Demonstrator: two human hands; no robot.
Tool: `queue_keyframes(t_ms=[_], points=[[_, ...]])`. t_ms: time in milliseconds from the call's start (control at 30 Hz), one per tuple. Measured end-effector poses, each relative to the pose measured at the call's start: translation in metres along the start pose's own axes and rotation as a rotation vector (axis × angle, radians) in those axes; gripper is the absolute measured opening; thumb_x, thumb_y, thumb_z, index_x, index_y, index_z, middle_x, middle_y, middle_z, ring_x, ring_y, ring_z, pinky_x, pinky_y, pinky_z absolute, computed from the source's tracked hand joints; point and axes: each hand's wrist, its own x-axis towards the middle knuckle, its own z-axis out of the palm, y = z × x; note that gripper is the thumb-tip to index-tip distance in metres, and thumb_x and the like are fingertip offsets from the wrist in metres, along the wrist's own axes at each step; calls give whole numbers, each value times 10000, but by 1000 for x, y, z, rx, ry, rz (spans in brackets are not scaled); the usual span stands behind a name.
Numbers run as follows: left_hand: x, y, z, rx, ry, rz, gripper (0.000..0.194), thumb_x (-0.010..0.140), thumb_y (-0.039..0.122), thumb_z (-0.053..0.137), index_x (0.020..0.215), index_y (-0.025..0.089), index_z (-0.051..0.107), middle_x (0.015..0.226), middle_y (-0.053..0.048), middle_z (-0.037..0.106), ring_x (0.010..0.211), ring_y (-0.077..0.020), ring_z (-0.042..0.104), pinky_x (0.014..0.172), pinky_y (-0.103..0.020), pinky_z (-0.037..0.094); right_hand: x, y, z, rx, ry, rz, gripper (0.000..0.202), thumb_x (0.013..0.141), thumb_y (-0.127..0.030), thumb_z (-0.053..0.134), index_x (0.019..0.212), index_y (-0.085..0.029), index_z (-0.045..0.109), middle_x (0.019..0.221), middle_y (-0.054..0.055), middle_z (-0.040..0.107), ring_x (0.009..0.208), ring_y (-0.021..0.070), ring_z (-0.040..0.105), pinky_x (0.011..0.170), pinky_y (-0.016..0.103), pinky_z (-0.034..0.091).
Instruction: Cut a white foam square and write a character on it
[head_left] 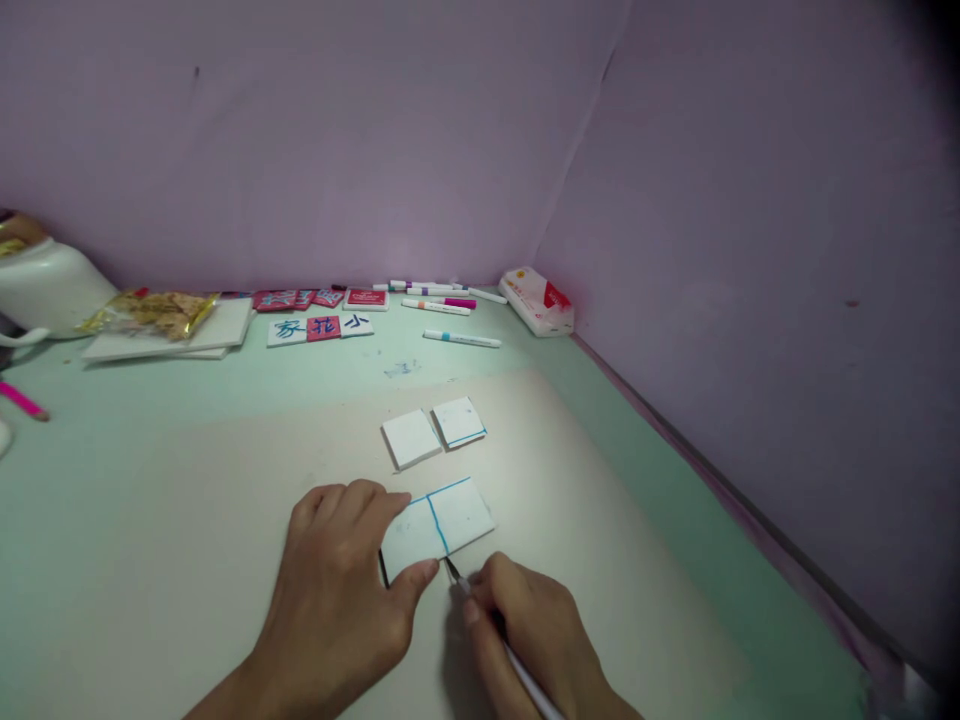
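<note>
Head view: left hand (341,580) pinches board (463,515) beyond right hand (538,622) holding, apparently, a knife (531,682).

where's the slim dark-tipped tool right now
In the head view, lower centre: the slim pale-handled tool is in the right hand, its tip at the near edge of the white rectangular board.

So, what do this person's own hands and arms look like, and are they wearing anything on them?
Both the bare, ungloved left hand and the bare, ungloved right hand are ordinary human hands. No ring, watch or bracelet shows, and no sleeve on the short lengths of wrist in view. The picture cuts off the arms further up.
</note>
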Motion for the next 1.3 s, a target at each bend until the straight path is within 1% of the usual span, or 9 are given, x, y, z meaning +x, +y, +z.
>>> queue_keyframes(t_ms=[200, 333, 467, 667, 800, 900, 1033, 1167, 1300], points=[[1, -1, 0, -9, -14, 24, 286, 737, 267, 666, 993, 187, 566, 874, -47, 578, 812, -259, 509, 788, -484, 368, -10, 4, -1, 166, 145, 90, 172, 816, -216, 421, 655, -237, 363, 555, -42, 493, 498, 126, 485, 491, 242, 320], [-1, -1, 0, 7, -22, 38, 286, 743, 263, 663, 996, 182, 556, 879, -51, 570, 820, -259, 500, 796, -488, 371, -11, 4, 0, 267, 340, 85, 188, 842, -233, 447, 666, -241, 380, 565, -47, 487, 448, 112, 408, 440, 250, 248], [-3, 0, 0, 45, -26, 27, 434, 730, 301, 693, 1104, 154, 530, 942, -75, 569, 858, -274, 494, 787, -483, 381, -6, 2, 1, 368, 423, 94, 199, 868, -250, 477, 680, -237, 413, 566, -68, 475, 444, 90, 369, 426, 233, 236], [-2, -1, 0, 4, -53, 49, 349, 748, 289, 674, 1063, 196, 557, 918, -57, 560, 854, -274, 507, 789, -481, 391, -2, 2, 1, 389, 453, 207, 190, 871, -290, 553, 703, -228, 486, 601, -52, 528, 459, 90, 430, 428, 220, 292], [-5, 1, -1, -70, -17, 43, 341, 772, 220, 615, 1090, 189, 494, 1012, -87, 562, 949, -291, 513, 815, -470, 418, 1, 3, -5, 369, 422, 255, 166, 859, -310, 576, 724, -229, 524, 608, -39, 564, 453, 99, 457, 427, 219, 332], [-8, 2, -2, -152, 3, 83, 317, 806, 146, 534, 1106, 193, 440, 1003, -83, 559, 926, -248, 529, 775, -394, 460, 5, 2, -10, 341, 389, 200, 142, 850, -257, 586, 717, -228, 546, 588, -43, 578, 441, 97, 476, 408, 207, 335], [-9, 2, -2, -223, 8, 96, 217, 853, 98, 459, 1040, 207, 453, 868, -38, 553, 784, -181, 545, 659, -293, 469, 8, 1, -5, 431, 457, 66, 102, 855, -221, 585, 763, -242, 547, 614, -47, 568, 461, 90, 480, 409, 197, 323], [-9, 2, -3, -243, 45, 120, 172, 857, 105, 476, 1001, 199, 473, 827, -31, 560, 744, -166, 550, 624, -271, 468, 4, 0, 9, 501, 515, -25, 80, 879, -229, 545, 804, -251, 528, 622, -35, 538, 483, 106, 470, 413, 211, 312], [-8, 0, -4, -274, 42, 83, 143, 866, 139, 493, 997, 196, 500, 826, -32, 583, 741, -160, 575, 630, -262, 484, 1, -1, 17, 366, 469, -22, 103, 830, -154, 537, 792, -247, 516, 625, -37, 542, 487, 107, 478, 477, 232, 353]])
